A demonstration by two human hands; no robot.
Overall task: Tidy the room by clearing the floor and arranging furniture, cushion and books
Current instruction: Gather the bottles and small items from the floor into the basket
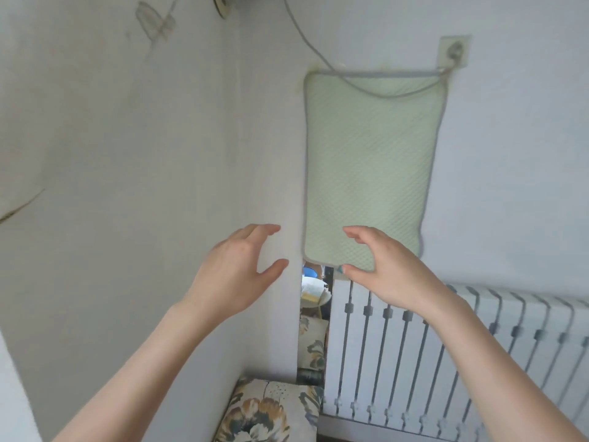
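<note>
A pale green cushion [369,161] with grey piping stands upright against the white wall, its lower edge just above the radiator [414,346]. My right hand [389,272] is in front of its lower right corner, fingers and thumb spread in a wide C, the thumb at the bottom edge. I cannot tell whether the hand touches the cushion. My left hand [236,272] hovers to the left of the cushion, fingers relaxed and apart, holding nothing. A floral cushion [271,413] lies at the bottom centre.
A grey cable [306,43] runs down the wall and drapes across the green cushion's top to a wall socket [454,52]. A narrow gap [314,314] between the left wall and the radiator shows cluttered items behind.
</note>
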